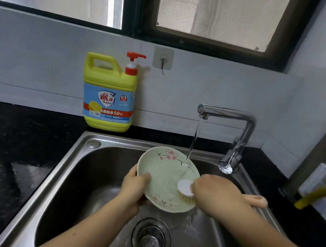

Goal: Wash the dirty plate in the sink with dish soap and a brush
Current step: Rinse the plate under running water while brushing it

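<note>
The pale green plate (163, 172), painted with pink blossoms and dark twigs, was held above the basin of the stainless steel sink (64, 172). It was tilted so that its face looked up and toward the person, and its lower edge hung above the drain strainer (151, 240) in the sink floor.

The left hand (134, 186) gripped the plate's left rim, with the thumb pressed across the face and the fingers curled behind it. The right hand (217, 195) was closed round the handle of a dish brush (186, 188), close to its round white head. The bristles lay against the right part of the plate's face. The peach end of the handle stuck out past the hand toward the sink's right rim.

A chrome faucet (242, 122) stood at the sink's back right corner, its spout reaching left over the basin. A thin stream of water (194, 140) fell from it onto the upper right part of the plate, just above the brush head. The sink floor below the plate was wet.

A yellow jug of dish soap (108, 94) with a red pump and a blue label stood upright on the black countertop (7, 142), just behind the sink's back left corner and against the white wall. An adhesive hook (163, 59) was stuck to that wall above the sink's back rim, and a dark-framed window (215, 10) sat higher still. Off the sink's right side lay a blurred yellow thing that could not be made out.
</note>
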### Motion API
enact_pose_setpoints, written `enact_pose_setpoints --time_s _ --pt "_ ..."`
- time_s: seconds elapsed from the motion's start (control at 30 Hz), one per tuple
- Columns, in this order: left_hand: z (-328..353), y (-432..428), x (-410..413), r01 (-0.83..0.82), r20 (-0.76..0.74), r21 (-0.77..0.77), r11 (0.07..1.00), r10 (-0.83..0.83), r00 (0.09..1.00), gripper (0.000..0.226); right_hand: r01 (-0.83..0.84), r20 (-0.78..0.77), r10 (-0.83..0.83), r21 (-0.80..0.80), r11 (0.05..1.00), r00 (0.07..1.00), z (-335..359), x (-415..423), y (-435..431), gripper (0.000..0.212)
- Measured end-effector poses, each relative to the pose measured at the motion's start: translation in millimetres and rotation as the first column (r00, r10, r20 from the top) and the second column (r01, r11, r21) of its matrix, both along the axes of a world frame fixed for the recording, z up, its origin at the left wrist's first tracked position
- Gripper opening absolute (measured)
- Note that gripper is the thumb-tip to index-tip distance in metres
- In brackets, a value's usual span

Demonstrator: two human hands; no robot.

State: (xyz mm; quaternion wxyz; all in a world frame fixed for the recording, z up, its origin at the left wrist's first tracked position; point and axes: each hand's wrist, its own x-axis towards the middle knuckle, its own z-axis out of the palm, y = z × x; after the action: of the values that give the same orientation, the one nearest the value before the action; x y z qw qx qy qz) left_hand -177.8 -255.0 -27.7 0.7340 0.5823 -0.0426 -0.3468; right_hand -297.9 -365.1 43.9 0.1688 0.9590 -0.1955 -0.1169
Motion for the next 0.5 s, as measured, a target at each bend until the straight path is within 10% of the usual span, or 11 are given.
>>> enact_pose_setpoints --time_s 0.2,0.5 --pt "0.3 -0.7 -2.7 0.116 -0.081 0.026 0.993 -0.114 0.990 0.035 0.084 0.145 -0.071 -0.089 0.992 0.987 -11.1 23.5 -10.3 0.033" --pt "-3.3 -1.2 3.3 0.212 -0.168 -0.007 0.977 -0.210 0.963 0.040 -0.224 0.227 0.203 0.071 0.972 0.953 -26.8 43.0 9.7 0.033"
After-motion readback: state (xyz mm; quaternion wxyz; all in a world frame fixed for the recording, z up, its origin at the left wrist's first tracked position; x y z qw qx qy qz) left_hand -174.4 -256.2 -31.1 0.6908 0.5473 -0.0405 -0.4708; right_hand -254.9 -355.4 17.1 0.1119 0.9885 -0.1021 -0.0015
